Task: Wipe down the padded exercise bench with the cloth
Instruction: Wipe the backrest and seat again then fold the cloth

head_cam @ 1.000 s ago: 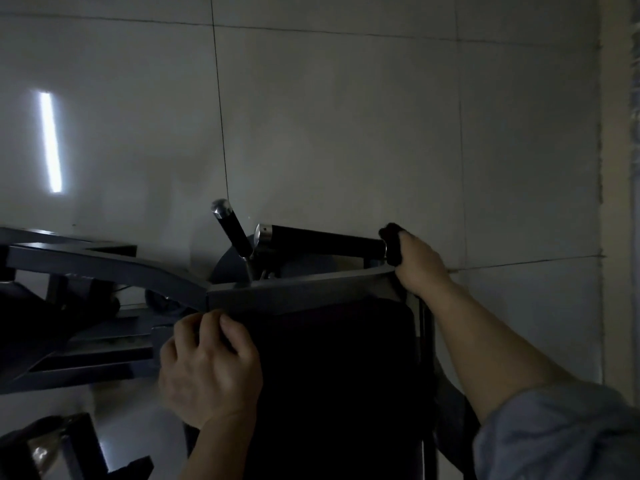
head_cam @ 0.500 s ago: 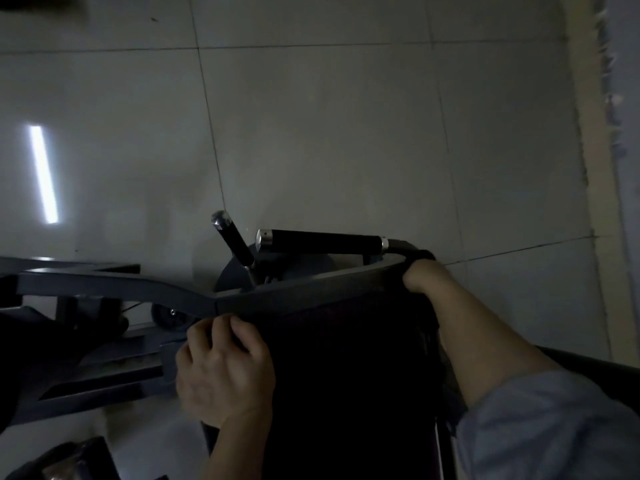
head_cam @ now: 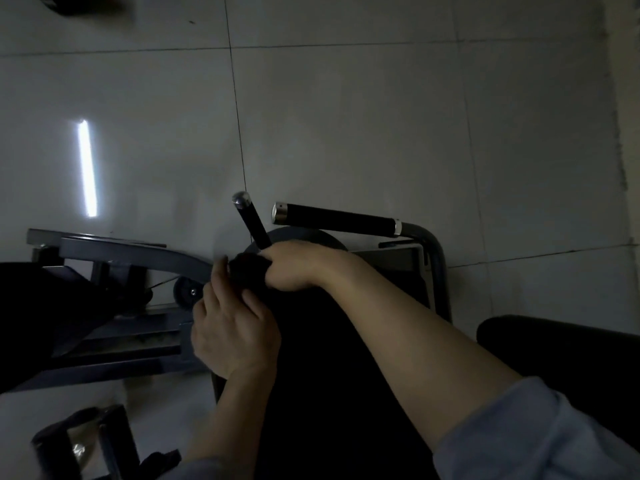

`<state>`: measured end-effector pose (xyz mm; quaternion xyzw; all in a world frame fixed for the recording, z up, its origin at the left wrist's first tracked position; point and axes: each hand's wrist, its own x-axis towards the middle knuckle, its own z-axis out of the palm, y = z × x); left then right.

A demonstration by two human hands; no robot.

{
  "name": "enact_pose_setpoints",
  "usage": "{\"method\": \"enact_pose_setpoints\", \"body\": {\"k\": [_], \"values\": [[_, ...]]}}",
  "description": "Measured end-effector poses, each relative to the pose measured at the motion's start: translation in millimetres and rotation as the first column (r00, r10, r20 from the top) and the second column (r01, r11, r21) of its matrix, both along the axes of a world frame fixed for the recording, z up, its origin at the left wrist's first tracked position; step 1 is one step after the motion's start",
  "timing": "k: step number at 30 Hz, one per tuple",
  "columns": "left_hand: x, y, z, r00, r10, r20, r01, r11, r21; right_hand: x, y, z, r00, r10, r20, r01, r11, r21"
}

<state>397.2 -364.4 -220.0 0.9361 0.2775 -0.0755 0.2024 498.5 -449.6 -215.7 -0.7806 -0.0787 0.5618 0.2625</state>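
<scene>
Bench pad (head_cam: 332, 375): black padded bench, runs from 6 o'clock up to picture centre; dim light, surface detail hard to read.
Sleeves: grey-blue cuff (head_cam: 540, 434) at 4 o'clock on the right forearm, which lies across the pad toward centre.
Left hand (head_cam: 235, 337): at the pad's left top corner, about 8 o'clock of centre; fingers bent up toward the cloth, fingertips touching it. Whether they pinch it I cannot tell.
Cloth (head_cam: 247, 270): dark wad at the pad's top edge, just left of centre, between the two hands; dark on dark, outline unclear.
Right hand (head_cam: 294, 268): curled round the cloth from the 3 o'clock side, knuckles up, holding it against the top of the bench.
Hands, overall: close together, both meeting at the cloth.
Second pad (head_cam: 561, 355): black cushion at 3 o'clock, beside the right forearm.
Frame (head_cam: 138, 254): grey steel arm and rails at 9 o'clock, small wheel (head_cam: 185, 292) beneath.
Handles: short black grip with chrome cap (head_cam: 251, 221) tilted at 12 o'clock of the hands; longer horizontal black grip (head_cam: 334, 220) at 1 o'clock, bending down into a tube.
Floor (head_cam: 381, 116): pale glossy tiles, dark grout lines; bright strip reflection (head_cam: 86, 168) at 10 o'clock.
</scene>
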Motion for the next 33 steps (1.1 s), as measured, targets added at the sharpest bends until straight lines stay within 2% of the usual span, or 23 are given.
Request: {"method": "enact_pose_setpoints", "body": {"k": [2, 4, 7, 9, 10, 12, 15, 17, 19, 20, 22, 23, 24, 27, 29, 31, 33], "values": [[0, -1, 2, 1.0, 0.0, 0.002, 0.0, 1.0, -0.001, -1, -10, 3, 0.998, -0.061, 0.017, 0.061, 0.997, -0.049], [1, -1, 1, 1.0, 0.013, -0.006, -0.013, 1.0, -0.007, 2, -37, 6, 0.997, -0.074, 0.013, 0.075, 0.983, -0.168], [1, -1, 2, 0.999, 0.013, -0.032, -0.013, 1.0, -0.003, 4, -92, 9, 0.999, -0.027, -0.022, 0.015, 0.896, -0.443], [1, -1, 2, 1.0, 0.005, -0.025, -0.005, 1.0, 0.003, -1, -113, 10, 0.997, -0.03, -0.07, -0.012, 0.843, -0.538], [0, -1, 2, 1.0, 0.0, -0.018, 0.0, 1.0, 0.003, -3, -113, 10, 0.999, -0.026, -0.046, -0.003, 0.838, -0.545], [1, 0, 0, 1.0, -0.005, -0.025, 0.005, 1.0, 0.011, -9, -89, 11, 0.997, -0.014, 0.077, 0.049, 0.876, -0.479], [0, 1, -2, 0.999, 0.006, -0.043, -0.005, 1.0, 0.013, -22, -40, 10, 0.984, -0.055, 0.17, 0.096, 0.965, -0.242], [-1, 2, -2, 0.999, 0.004, -0.033, -0.005, 1.0, 0.0, -25, -32, 7, 0.973, -0.125, 0.192, 0.162, 0.968, -0.193], [-2, 2, -3, 1.0, -0.009, -0.02, 0.009, 1.0, -0.002, -39, -45, 5, 0.932, -0.248, 0.263, 0.296, 0.941, -0.163], [-2, 2, -4, 1.0, -0.006, -0.02, 0.006, 1.0, -0.004, -52, -52, 8, 0.878, -0.292, 0.379, 0.367, 0.919, -0.143], [-3, 3, -1, 1.0, -0.009, -0.008, 0.009, 1.0, -0.007, -91, -56, 15, 0.674, -0.317, 0.667, 0.467, 0.882, -0.053], [-4, 5, 1, 1.0, -0.012, 0.004, 0.012, 1.0, -0.011, -116, -54, 21, 0.578, -0.354, 0.735, 0.501, 0.865, 0.022], [1, 6, 0, 1.0, -0.01, 0.003, 0.01, 1.0, -0.022, -135, -51, 22, 0.548, -0.401, 0.734, 0.529, 0.846, 0.067], [2, 10, 1, 0.999, -0.035, 0.028, 0.038, 0.995, -0.097, -230, -51, 27, 0.626, -0.434, 0.648, 0.544, 0.838, 0.037], [-4, 13, 3, 0.994, -0.075, 0.076, 0.085, 0.987, -0.134, -306, -59, 24, 0.646, -0.454, 0.614, 0.555, 0.831, 0.03], [-24, 18, 3, 0.948, -0.274, 0.16, 0.286, 0.956, -0.059, -372, -70, 19, 0.644, -0.529, 0.553, 0.595, 0.8, 0.072], [-64, 16, 5, 0.823, -0.524, 0.218, 0.528, 0.848, 0.043, -426, -80, 16, 0.61, -0.586, 0.533, 0.631, 0.766, 0.119]]}}
